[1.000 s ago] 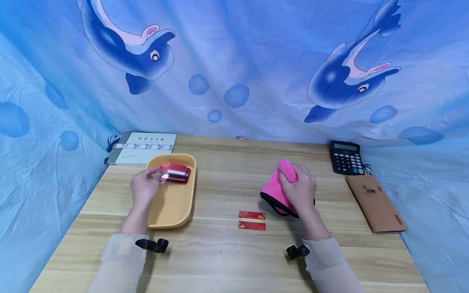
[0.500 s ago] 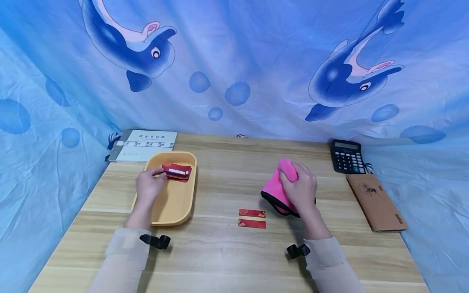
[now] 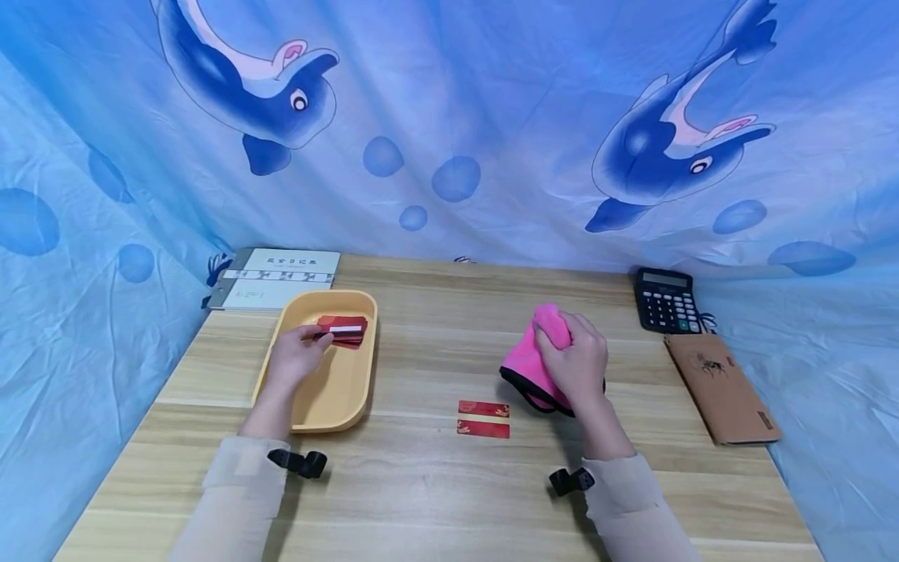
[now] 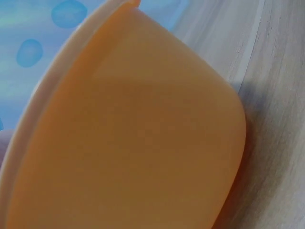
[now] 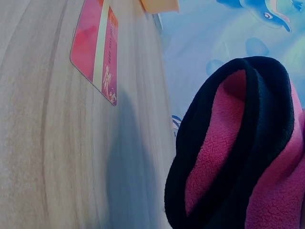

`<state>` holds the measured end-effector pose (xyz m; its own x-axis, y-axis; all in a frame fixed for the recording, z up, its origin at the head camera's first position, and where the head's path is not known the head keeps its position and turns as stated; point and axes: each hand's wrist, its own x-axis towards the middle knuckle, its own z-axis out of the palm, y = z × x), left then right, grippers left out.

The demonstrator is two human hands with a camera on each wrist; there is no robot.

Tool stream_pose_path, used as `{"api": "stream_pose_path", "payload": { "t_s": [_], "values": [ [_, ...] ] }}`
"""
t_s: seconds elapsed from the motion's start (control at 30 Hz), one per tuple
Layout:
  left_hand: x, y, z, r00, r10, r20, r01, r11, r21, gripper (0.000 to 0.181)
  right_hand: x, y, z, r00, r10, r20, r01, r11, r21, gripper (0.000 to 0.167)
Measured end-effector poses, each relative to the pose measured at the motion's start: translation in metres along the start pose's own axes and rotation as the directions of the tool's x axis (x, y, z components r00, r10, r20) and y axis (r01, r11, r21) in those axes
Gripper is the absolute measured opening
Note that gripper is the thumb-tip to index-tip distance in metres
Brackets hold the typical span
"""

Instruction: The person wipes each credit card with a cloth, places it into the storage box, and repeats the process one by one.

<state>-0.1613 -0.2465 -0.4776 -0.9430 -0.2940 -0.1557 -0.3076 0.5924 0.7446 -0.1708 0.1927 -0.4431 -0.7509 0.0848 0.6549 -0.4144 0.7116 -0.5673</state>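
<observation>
In the head view my left hand [image 3: 297, 357] reaches over the yellow tray [image 3: 326, 421], pinching the left edge of a red card [image 3: 344, 331] with a white strip. Other red cards are piled beneath it at the tray's far end. My right hand [image 3: 579, 363] grips a bunched pink cloth [image 3: 523, 363] with black edging, on the right half of the table. A red card [image 3: 483, 419] with a pale gold band lies flat on the table, left of the cloth. In the left wrist view the tray's outer wall [image 4: 143, 133] hides nearly all of that hand.
A pale blue ledger book [image 3: 281, 273] lies behind the tray. At the right edge are a black calculator [image 3: 663, 300] and a brown wallet [image 3: 719, 390]. A blue dolphin-print curtain [image 3: 456, 117] closes off the back and sides of the wooden table [image 3: 421, 499].
My left hand has moved right, farther over the tray and onto the card pile. The right hand keeps its grip on the pink cloth in the same spot.
</observation>
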Motion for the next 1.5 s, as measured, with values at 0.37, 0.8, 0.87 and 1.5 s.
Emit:
{"api": "stream_pose_path", "payload": {
  "t_s": [0.37, 0.8, 0.87, 1.5],
  "values": [
    [-0.005, 0.009, -0.003, 0.998, 0.068, -0.020, -0.067, 0.998, 0.013, 0.054, 0.002, 0.003, -0.002, 1.000, 0.009, -0.004, -0.009, 1.000, -0.002, 0.034],
    [-0.041, 0.063, 0.006, 0.843, 0.513, -0.164, -0.536, 0.829, -0.163, 0.031, 0.003, 0.008, -0.010, 0.999, 0.041, -0.013, -0.041, 0.999, 0.015, 0.033],
    [-0.047, 0.069, 0.009, 0.820, 0.558, -0.126, -0.572, 0.795, -0.205, 0.028, 0.003, 0.009, -0.012, 0.999, 0.033, -0.023, -0.033, 0.999, 0.013, 0.032],
    [-0.082, 0.086, 0.086, 0.712, 0.667, 0.220, -0.628, 0.745, -0.225, 0.036, -0.001, 0.015, -0.020, 0.998, 0.055, -0.022, -0.054, 0.998, 0.013, 0.033]
  ]
}}
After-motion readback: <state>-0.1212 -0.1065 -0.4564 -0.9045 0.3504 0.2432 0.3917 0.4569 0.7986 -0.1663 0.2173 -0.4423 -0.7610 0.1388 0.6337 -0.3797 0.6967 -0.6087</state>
